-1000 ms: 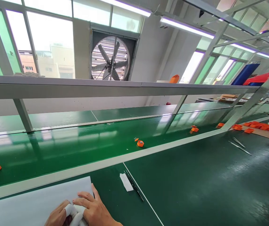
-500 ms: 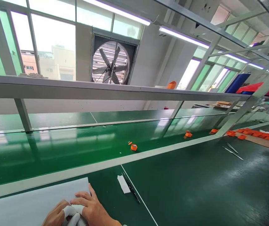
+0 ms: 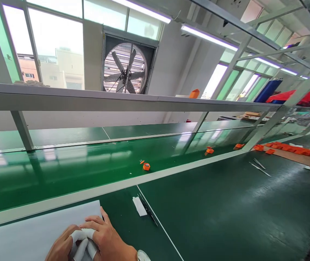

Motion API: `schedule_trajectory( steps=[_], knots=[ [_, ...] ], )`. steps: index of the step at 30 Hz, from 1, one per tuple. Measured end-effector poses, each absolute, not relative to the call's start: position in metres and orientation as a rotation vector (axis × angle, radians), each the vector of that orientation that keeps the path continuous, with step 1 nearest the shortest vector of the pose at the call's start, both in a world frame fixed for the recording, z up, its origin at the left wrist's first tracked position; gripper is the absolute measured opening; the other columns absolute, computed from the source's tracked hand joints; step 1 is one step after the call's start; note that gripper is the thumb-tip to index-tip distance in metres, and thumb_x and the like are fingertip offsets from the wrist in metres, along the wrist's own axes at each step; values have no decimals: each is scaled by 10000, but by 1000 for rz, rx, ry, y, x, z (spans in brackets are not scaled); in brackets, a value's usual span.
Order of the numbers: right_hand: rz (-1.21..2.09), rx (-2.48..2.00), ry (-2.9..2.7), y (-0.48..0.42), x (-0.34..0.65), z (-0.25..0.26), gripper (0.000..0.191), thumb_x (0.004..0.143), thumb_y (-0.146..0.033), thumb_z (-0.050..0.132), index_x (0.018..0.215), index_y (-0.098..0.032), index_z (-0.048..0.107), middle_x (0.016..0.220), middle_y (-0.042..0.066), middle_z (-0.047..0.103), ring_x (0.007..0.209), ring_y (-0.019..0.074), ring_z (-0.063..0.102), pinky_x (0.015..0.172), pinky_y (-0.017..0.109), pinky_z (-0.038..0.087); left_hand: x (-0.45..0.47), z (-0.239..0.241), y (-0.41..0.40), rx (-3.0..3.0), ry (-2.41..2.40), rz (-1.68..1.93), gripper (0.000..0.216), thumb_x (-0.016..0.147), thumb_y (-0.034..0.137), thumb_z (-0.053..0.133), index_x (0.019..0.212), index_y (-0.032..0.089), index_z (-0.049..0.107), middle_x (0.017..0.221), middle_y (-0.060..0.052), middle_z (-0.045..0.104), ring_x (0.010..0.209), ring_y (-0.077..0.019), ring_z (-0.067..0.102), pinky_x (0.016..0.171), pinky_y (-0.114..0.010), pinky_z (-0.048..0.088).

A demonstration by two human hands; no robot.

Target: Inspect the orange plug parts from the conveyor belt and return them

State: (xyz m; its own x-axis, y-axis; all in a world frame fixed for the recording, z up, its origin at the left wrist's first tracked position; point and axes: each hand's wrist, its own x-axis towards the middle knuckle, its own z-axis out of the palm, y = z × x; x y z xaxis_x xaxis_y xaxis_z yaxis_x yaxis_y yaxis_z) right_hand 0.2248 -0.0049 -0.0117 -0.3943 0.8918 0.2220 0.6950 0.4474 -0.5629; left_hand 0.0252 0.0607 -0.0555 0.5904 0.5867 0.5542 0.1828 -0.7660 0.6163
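Note:
My left hand (image 3: 60,243) and my right hand (image 3: 111,237) meet at the bottom of the head view, over a white sheet (image 3: 16,235). White finger covers (image 3: 86,235) wrap several of the fingers. The fingers are curled inward and pressed against each other. Whatever they may hold is hidden beneath them. At the sheet's right corner, my right index finger points upward. Right of the hands, a small white strip (image 3: 139,206) lies beside dark tweezers (image 3: 148,210) on the dark green table (image 3: 212,214).
A bright green conveyor belt (image 3: 70,170) runs behind a pale rail (image 3: 166,174). It carries a small orange part (image 3: 146,166) and another orange part (image 3: 209,150). Silver tweezers (image 3: 260,169) and a row of orange pieces (image 3: 296,148) lie rightward. A shelf (image 3: 103,103) crosses above.
The view has shifted slightly. Orange parts on the belt have slid left, and one has left the view at the left edge. My hands stay together, and a pale wristband now shows on my right wrist.

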Motion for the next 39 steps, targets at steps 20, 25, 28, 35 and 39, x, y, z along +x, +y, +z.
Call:
schedule_trajectory(
  steps=[20,25,28,35,39],
  knots=[
    [509,-1336,-2162,-10,221,-13,615,839,-194,561,1427,-339,459,1453,-16,572,1427,202,399,1232,488,-20,17,-23,63,2493,596,937,377,751,69,524,1055,250,654,1037,-46,764,820,-173,737,750,-198,601],
    [531,-1335,-2160,-11,222,-10,597,849,-209,557,1423,-341,464,1461,-11,564,1429,203,398,1231,483,-25,18,-23,62,2456,594,941,287,793,113,559,1027,249,655,1002,-35,763,753,-156,727,701,-178,594],
    [525,-1322,-2166,-12,221,-6,587,883,-221,531,1445,-358,433,1441,-24,582,1421,199,408,1228,492,-51,22,-22,59,2409,655,890,123,855,177,596,943,250,640,873,6,744,644,-122,681,628,-155,565],
    [459,-1369,-2213,-11,221,-8,594,876,-229,553,1453,-319,438,1455,3,570,1426,208,404,1235,492,-2,26,-20,57,2409,716,840,72,872,193,589,873,254,627,712,55,674,510,-101,560,497,-149,484],
    [476,-1353,-2203,-11,221,-11,632,854,-202,555,1461,-322,429,1468,3,558,1432,214,394,1233,495,-6,24,-25,59,2446,715,823,69,891,202,573,876,253,616,748,49,671,533,-102,552,529,-156,487]
  ],
)
